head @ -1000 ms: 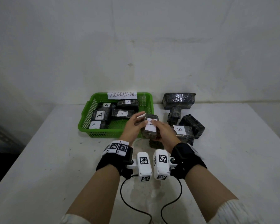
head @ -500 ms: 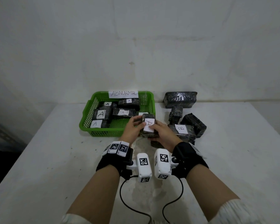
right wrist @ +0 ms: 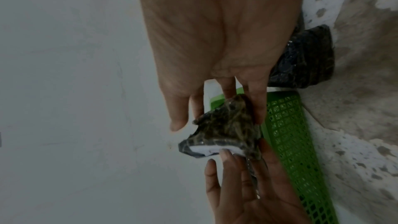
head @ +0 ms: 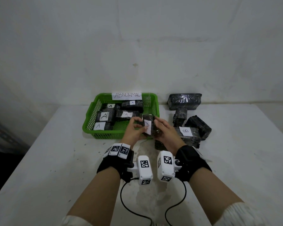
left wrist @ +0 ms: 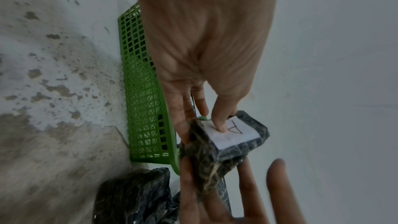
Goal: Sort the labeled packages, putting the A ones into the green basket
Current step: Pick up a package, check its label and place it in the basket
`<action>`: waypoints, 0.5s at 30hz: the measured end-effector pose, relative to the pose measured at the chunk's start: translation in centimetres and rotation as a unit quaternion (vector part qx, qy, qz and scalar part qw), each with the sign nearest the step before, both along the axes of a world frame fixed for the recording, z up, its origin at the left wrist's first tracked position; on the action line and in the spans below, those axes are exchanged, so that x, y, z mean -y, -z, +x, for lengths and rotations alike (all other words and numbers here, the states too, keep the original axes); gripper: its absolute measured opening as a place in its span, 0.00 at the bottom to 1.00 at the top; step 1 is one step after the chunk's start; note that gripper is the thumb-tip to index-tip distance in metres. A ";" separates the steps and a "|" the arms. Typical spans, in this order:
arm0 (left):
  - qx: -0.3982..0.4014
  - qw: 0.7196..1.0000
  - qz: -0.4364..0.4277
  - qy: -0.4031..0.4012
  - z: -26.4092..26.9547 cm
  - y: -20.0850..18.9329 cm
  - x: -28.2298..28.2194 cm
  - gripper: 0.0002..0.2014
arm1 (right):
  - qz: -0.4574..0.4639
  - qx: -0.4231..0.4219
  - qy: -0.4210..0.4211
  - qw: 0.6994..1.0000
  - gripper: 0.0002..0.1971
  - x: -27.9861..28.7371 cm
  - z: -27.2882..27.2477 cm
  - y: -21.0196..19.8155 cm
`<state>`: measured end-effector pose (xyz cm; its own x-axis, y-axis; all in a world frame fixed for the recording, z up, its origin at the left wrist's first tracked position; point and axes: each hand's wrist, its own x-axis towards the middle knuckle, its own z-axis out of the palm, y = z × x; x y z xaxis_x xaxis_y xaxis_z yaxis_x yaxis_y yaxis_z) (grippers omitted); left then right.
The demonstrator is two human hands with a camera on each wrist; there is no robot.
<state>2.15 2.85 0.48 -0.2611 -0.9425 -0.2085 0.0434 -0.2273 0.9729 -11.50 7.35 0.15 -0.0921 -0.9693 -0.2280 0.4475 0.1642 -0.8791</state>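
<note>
While both hands hold the A package [head: 148, 127] at the near right corner of the green basket [head: 104, 135], the step in hand is judged to be its transfer over the rim. The left hand [head: 134, 131] grips the package, thumb pressed on the white label in the left wrist view, fingers curled behind. The right hand [head: 166, 133] supports the opposite side with mostly straight, spread fingers; its grip is loose and looks ready to release.

To do the step well, the left hand should likely keep its pinch firm while the right hand lets go, lift the package clear of the rim, and lower it onto the bare mesh at the near right of the basket floor, label up. The wrap looks soft and slick, so a slack pinch risks a slip.

The green basket, marked ABNORMAL, holds five dark wrapped packages [head: 104, 116], each with an A label. On the desk [head: 55, 160] to the right lies a separate pile [head: 185, 101] of dark packages, one labelled B [head: 185, 131].
</note>
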 end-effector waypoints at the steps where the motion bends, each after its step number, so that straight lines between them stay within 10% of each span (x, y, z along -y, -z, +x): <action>1: -0.004 1.000 0.005 0.004 0.1 0.0 0.0 0.13 | -0.001 -0.004 0.005 1.000 0.11 0.1 -0.1 0.0; 12: 0.001 0.997 0.069 0.026 -0.3 -0.7 0.1 0.07 | -0.004 -0.098 0.015 0.995 0.12 -0.5 -0.3 0.5; 15: 0.000 0.998 0.068 -0.004 -0.1 -0.7 0.3 0.21 | 0.006 -0.113 0.011 0.994 0.10 -0.7 -0.5 0.3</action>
<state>2.06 2.53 1.14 -0.2533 -0.9075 -0.3352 0.0468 -0.3576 0.9327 -11.99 8.02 -0.13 -0.1633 -0.9637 -0.2114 0.2424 0.1685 -0.9554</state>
